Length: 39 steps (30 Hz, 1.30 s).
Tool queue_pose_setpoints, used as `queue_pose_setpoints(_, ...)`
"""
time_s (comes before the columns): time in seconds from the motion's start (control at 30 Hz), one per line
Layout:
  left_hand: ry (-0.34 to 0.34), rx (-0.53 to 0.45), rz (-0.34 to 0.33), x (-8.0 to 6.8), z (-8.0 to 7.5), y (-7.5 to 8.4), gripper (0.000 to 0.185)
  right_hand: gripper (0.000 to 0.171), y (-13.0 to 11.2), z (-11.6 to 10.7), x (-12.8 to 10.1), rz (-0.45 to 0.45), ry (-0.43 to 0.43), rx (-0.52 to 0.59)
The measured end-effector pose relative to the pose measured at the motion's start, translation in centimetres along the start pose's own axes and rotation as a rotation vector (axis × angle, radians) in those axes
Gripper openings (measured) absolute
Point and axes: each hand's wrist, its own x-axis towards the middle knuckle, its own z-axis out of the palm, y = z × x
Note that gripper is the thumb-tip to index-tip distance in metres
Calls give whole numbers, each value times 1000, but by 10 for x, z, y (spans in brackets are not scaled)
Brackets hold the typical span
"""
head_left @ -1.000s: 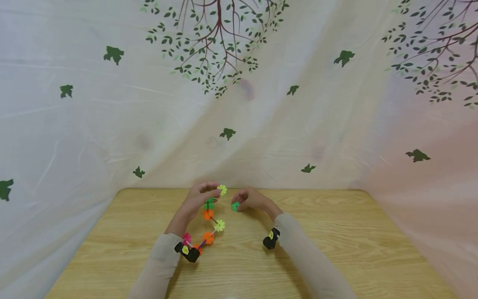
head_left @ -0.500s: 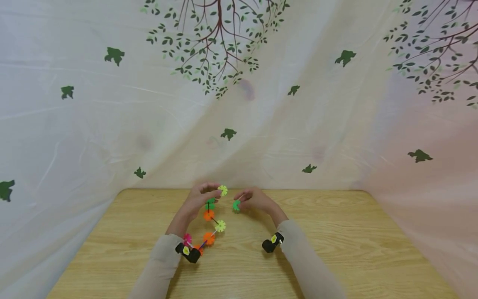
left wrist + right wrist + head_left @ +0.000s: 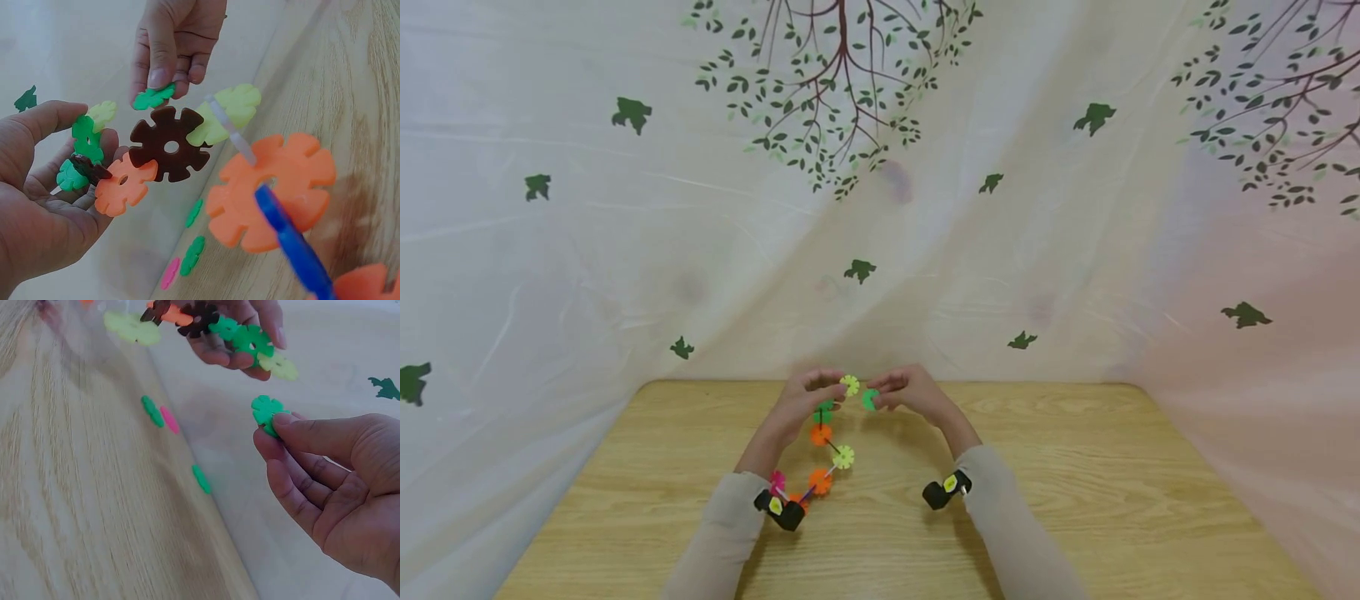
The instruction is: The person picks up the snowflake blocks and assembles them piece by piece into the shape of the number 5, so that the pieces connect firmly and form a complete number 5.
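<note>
Gripping a flower chain in the left hand.
Pinching a green flower in the right hand, near the chain.

Left forearm and right forearm, both sleeved, come in from bottom edge, angled forward. Left hand and right hand near each other, not touching. Left: fingers curled, thumb opposed, pinching. Right: thumb pinching against fingertips, remaining fingers bent, palm toward right wrist view.
</note>
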Motion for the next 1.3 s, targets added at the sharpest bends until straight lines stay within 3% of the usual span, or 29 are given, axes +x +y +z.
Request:
queue_pose_setpoints(0.4, 2, -5, 9, -1, 1, 0, 34, 24, -33, 10, -16, -55, 53, 69)
queue_pose_setpoints(1.0, 38, -29, 15, 1, 1, -1, 33, 20, -31, 20, -15, -130, 129, 102)
queue_pose_setpoints(1.23, 2, -8, -12, -15, 5, 22, 33, 19, -30, 22, -15, -165, 141, 85)
queue_pose_setpoints(1.3, 4, -6, -15, -15, 5, 23, 33, 19, -31, 22, -16, -173, 139, 79)
